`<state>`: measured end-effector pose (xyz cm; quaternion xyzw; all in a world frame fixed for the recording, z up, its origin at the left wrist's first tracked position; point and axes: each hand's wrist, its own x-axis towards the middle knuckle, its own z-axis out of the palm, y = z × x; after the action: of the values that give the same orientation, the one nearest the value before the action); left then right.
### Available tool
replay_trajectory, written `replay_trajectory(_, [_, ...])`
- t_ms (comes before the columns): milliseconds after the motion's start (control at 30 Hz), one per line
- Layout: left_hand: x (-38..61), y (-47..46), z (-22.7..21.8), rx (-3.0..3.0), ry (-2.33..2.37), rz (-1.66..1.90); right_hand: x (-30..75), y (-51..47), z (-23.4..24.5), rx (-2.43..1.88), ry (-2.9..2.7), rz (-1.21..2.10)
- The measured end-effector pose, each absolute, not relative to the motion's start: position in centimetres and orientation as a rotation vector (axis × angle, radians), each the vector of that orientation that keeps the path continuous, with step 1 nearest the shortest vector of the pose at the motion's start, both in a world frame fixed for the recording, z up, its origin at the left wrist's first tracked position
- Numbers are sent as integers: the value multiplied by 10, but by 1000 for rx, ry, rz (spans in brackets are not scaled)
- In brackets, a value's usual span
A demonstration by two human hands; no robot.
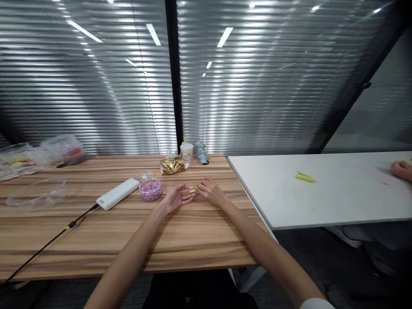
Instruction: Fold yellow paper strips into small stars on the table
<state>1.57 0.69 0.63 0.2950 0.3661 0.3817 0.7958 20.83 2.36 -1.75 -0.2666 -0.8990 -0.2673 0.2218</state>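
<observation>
1. On the wooden surface (80,240), a small yellow piece (192,190) is being held between the left hand (178,198) and the right hand (210,192).
2. The hands are being held low, fingers partly curled, tips almost meeting; which one grips the piece cannot be told.
3. A clear jar of pink rubber bands (150,191) is being left near the left hand, beside a white power strip (117,193).
4. Green strips (304,177) are being left on a white table (337,201), near a co-worker's hand (401,170).

I count one left hand (178,198), one right hand (210,192), one white power strip (117,194), one jar of pink rubber bands (150,190), one gold packet (172,166), one white tub (186,151), and two plastic bags (63,149) at far left.
</observation>
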Motion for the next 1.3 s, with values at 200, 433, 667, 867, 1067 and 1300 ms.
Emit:
replay_trajectory(200, [11, 9, 8, 656, 688, 759, 210, 28, -21, -841, -2407, -708])
replay_trajectory(433, [13, 9, 3, 679, 687, 784, 209, 26, -19, -762, -2455, -770])
replay_trajectory(667, [14, 8, 3, 672, 736, 811, 208, 23, -18, -692, -2451, -774])
replay_trajectory(867, [16, 6, 7, 653, 805, 895, 204, 18, -16, -697, -2415, -759])
replay_trajectory(1067, [15, 12, 0, 656, 876, 927, 198, 11, -15, -759, -2356, -685])
replay_trajectory(1300, [13, 17, -9, 559, 882, 978, 190, 10, -22, -853, -2282, -572])
